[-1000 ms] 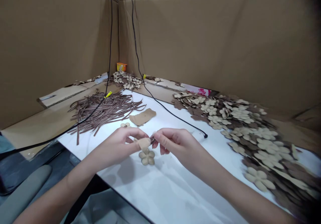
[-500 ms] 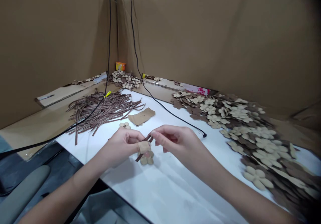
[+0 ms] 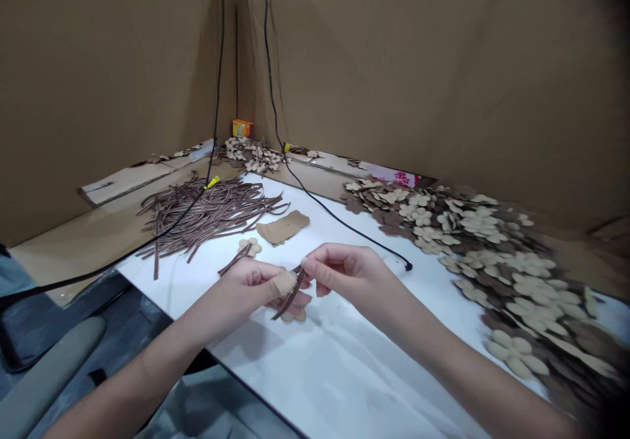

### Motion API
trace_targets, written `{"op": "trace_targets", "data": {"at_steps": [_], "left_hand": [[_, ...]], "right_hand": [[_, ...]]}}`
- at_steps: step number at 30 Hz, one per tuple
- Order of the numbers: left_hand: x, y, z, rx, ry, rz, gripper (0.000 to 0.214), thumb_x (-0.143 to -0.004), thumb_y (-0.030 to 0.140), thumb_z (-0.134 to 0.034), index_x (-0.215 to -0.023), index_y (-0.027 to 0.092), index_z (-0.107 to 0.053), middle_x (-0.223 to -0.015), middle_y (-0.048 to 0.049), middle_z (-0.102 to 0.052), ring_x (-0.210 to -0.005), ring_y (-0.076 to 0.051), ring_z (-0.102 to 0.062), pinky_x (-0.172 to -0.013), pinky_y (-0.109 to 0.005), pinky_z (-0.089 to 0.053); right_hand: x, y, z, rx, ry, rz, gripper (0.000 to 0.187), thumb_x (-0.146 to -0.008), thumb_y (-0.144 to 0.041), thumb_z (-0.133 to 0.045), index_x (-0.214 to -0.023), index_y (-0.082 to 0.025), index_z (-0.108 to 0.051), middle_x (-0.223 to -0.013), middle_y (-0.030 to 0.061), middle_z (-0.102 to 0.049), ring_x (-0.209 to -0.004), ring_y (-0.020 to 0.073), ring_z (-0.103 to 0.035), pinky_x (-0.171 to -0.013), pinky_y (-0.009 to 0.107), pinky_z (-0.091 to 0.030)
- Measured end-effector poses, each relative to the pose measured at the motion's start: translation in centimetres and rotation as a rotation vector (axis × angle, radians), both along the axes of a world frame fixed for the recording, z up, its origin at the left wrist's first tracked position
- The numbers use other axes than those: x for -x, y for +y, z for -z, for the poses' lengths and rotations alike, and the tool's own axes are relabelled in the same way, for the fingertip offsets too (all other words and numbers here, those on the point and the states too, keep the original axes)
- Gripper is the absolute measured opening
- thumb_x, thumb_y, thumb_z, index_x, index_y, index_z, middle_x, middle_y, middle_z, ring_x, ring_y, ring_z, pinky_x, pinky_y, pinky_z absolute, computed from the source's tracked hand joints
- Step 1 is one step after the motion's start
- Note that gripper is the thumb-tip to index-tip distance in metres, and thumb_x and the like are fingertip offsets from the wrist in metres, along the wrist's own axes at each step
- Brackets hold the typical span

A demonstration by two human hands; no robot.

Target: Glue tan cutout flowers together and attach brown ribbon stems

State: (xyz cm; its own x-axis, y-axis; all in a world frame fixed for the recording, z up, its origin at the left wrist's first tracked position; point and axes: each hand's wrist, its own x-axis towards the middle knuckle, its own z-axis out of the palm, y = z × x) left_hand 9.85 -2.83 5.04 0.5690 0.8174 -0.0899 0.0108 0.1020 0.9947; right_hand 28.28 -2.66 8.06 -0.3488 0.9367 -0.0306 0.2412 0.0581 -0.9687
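Over the white board, my left hand [image 3: 249, 289] is closed on a beige flower cutout [image 3: 294, 315], whose petals show below the fingers. A tan wrap covers the left thumb [image 3: 283, 283]. A dark brown stitched strip [image 3: 289, 300] runs past that thumb, and its upper end is pinched between the thumb and finger of my right hand [image 3: 347, 271]. How strip and flower are joined is hidden by the fingers. Just behind my left hand lies another beige flower [image 3: 251, 247] with a brown strip [image 3: 234, 260] across it.
A heap of brown strips [image 3: 207, 212] lies at the left, beside a torn cardboard piece [image 3: 283, 227]. Beige and brown flower cutouts [image 3: 512, 262] are piled along the right. A black cable [image 3: 339, 224] crosses the white board [image 3: 354, 373]. Cardboard walls [image 3: 394, 65] stand behind.
The strip's loop between my hands has been drawn straighter, and the strip now shows along the left thumb. My left fingers cover more of the flower. The view has shifted slightly.
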Motion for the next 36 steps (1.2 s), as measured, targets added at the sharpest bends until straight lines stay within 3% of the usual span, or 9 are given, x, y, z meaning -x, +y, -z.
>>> {"op": "trace_targets", "data": {"at_steps": [3,7,10,16,22,27,33,36], "left_hand": [[0.3,-0.1,-0.2,0.042,0.002,0.034,0.036,-0.087,0.041,-0.05,-0.09,0.01,-0.07,-0.088,-0.0108,-0.07,-0.076,-0.018,-0.065,-0.071,-0.028,-0.048],[0.9,-0.1,-0.4,-0.062,0.054,0.101,0.031,-0.088,0.036,-0.05,-0.085,0.012,-0.071,-0.083,-0.0068,-0.069,-0.071,-0.013,-0.061,-0.067,-0.022,-0.046],[1.3,0.0,-0.5,-0.114,0.068,0.112,0.028,-0.088,0.033,-0.052,-0.088,0.014,-0.072,-0.08,-0.005,-0.067,-0.072,-0.013,-0.058,-0.068,-0.022,-0.047],[1.5,0.1,-0.7,-0.059,0.056,0.132,0.027,-0.087,0.033,-0.053,-0.094,0.018,-0.073,-0.084,-0.0056,-0.068,-0.072,-0.015,-0.06,-0.064,-0.024,-0.053],[1.7,0.1,-0.7,-0.1,0.083,0.14,0.03,-0.087,0.036,-0.052,-0.082,0.015,-0.073,-0.082,-0.0058,-0.069,-0.071,-0.015,-0.061,-0.064,-0.022,-0.053],[2.5,0.3,-0.5,-0.114,0.169,0.004,0.037,-0.087,0.042,-0.05,-0.084,0.014,-0.072,-0.082,-0.0069,-0.07,-0.069,-0.015,-0.064,-0.067,-0.023,-0.051],[2.6,0.8,-1.1,-0.27,0.316,-0.19,0.04,-0.086,0.046,-0.046,-0.09,0.016,-0.072,-0.094,-0.0076,-0.07,-0.059,-0.012,-0.059,-0.049,-0.021,-0.043],[2.0,0.9,-1.8,-0.482,0.406,-0.282,0.03,-0.085,0.041,-0.051,-0.089,0.019,-0.072,-0.097,-0.0044,-0.07,-0.081,-0.018,-0.061,-0.068,-0.026,-0.047]], "right_hand": [[-0.1,0.1,0.0,-0.016,-0.017,-0.002,0.019,-0.078,-0.036,-0.064,-0.07,-0.018,-0.066,-0.069,-0.0018,-0.065,-0.058,0.0077,-0.052,-0.055,0.017,-0.043],[-0.2,0.0,-0.4,-0.026,-0.039,-0.01,0.017,-0.078,-0.033,-0.064,-0.069,-0.019,-0.067,-0.071,-0.0017,-0.066,-0.058,0.008,-0.051,-0.055,0.018,-0.041],[-0.3,-0.1,-0.9,-0.026,-0.086,0.007,0.019,-0.078,-0.034,-0.064,-0.067,-0.019,-0.066,-0.058,-0.0034,-0.059,-0.054,0.008,-0.048,-0.051,0.019,-0.038],[-0.5,0.0,-1.4,-0.044,-0.16,0.058,0.025,-0.077,-0.04,-0.063,-0.066,-0.018,-0.063,-0.051,-0.0047,-0.05,-0.049,0.0078,-0.043,-0.046,0.021,-0.031],[-0.7,0.2,-1.1,-0.048,-0.161,0.063,0.03,-0.076,-0.045,-0.063,-0.064,-0.017,-0.062,-0.047,-0.0051,-0.046,-0.047,0.008,-0.04,-0.045,0.021,-0.031],[-0.7,0.2,-1.2,-0.038,-0.198,0.039,0.031,-0.08,-0.044,-0.058,-0.065,-0.018,-0.062,-0.046,-0.0052,-0.044,-0.043,0.0072,-0.034,-0.042,0.021,-0.026],[-0.6,-0.2,-1.5,-0.009,-0.26,0.008,0.036,-0.08,-0.05,-0.056,-0.067,-0.017,-0.064,-0.048,-0.0051,-0.043,-0.045,0.007,-0.033,-0.044,0.022,-0.024],[-0.5,-0.3,-1.6,-0.022,-0.267,-0.004,0.036,-0.081,-0.05,-0.055,-0.068,-0.017,-0.064,-0.049,-0.0049,-0.043,-0.047,0.0075,-0.035,-0.045,0.022,-0.024]]}}
